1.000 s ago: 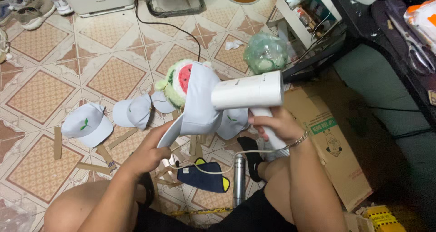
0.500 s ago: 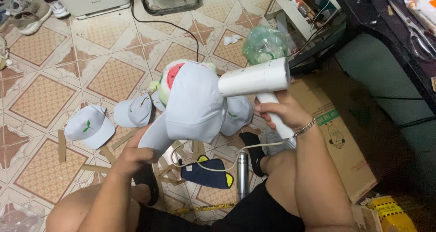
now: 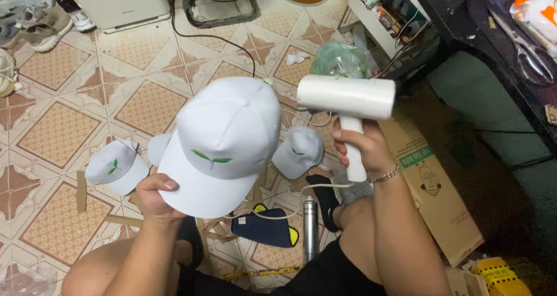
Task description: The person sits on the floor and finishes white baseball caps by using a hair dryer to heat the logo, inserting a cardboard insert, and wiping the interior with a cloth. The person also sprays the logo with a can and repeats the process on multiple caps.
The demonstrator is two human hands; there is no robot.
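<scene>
Nearest the camera are the person's bare knees over a tiled floor (image 3: 58,133), with a dark blue cloth pouch with yellow trim (image 3: 264,226) and a slim silver spray can (image 3: 311,226) lying between them, and strips of brown cardboard (image 3: 81,190) scattered toward the left. The left hand (image 3: 155,198) is clenched on the brim of a white cap (image 3: 223,142) with a small green leaf emblem on its front, thumb on top of the brim, holding the cap up above the floor with its front turned to the camera. The right hand (image 3: 361,148) is closed around the grip of a white hair dryer (image 3: 347,99), whose barrel lies level with its mouth pointing at the cap's crown, just beside it. On the floor beneath lie two more white caps, one to the left (image 3: 115,168) and one partly hidden behind the held cap (image 3: 299,151). A flattened cardboard box (image 3: 432,186) lies along the right. Farther off sit a crumpled green plastic bag (image 3: 338,58), a white appliance (image 3: 119,3) at the far edge, and shoes (image 3: 35,26) in the far left corner.
</scene>
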